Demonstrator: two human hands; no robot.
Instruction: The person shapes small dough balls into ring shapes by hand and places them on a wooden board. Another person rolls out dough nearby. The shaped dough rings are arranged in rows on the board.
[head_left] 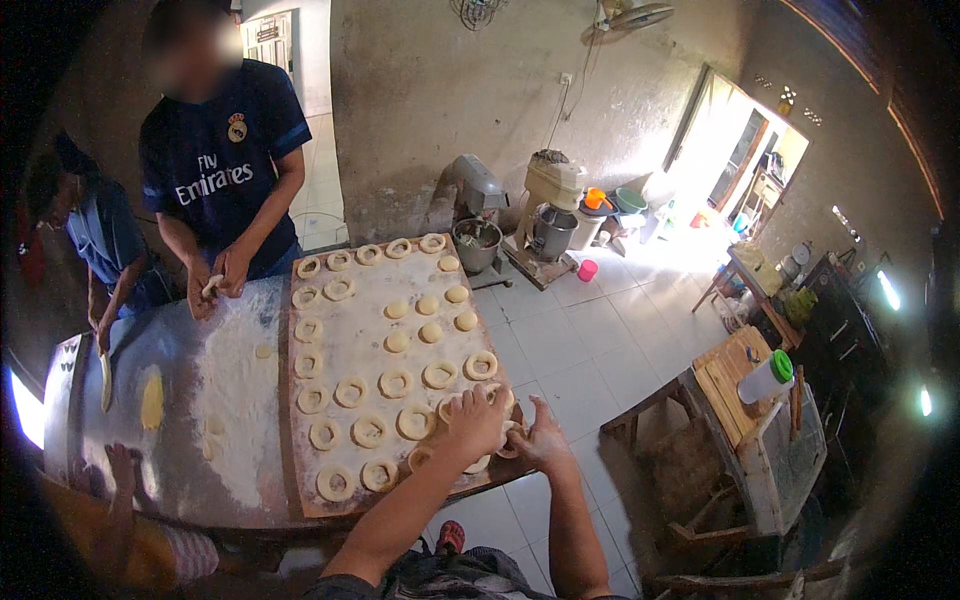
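Observation:
A floured wooden board (pixel 375 317) carries several pale dough rings (pixel 416 422) and several small round dough balls (pixel 427 306). My left hand (pixel 477 424) is over the board's near right corner, its fingers spread among the rings and partly hiding them. Beside it, at the board's right edge, my right hand (pixel 545 440) has its fingers on a dough ring (pixel 508 440), with one finger raised. My hands cover part of that ring.
Left of the board, a metal tabletop (pixel 180 350) bears flour and dough pieces. Across it a person (pixel 225 170) handles dough; another (pixel 110 230) holds a dough strip (pixel 106 382). Mixers (pixel 553 205) stand by the wall. A wooden stand (pixel 740 440) with a green-lidded jar (pixel 766 378) is right.

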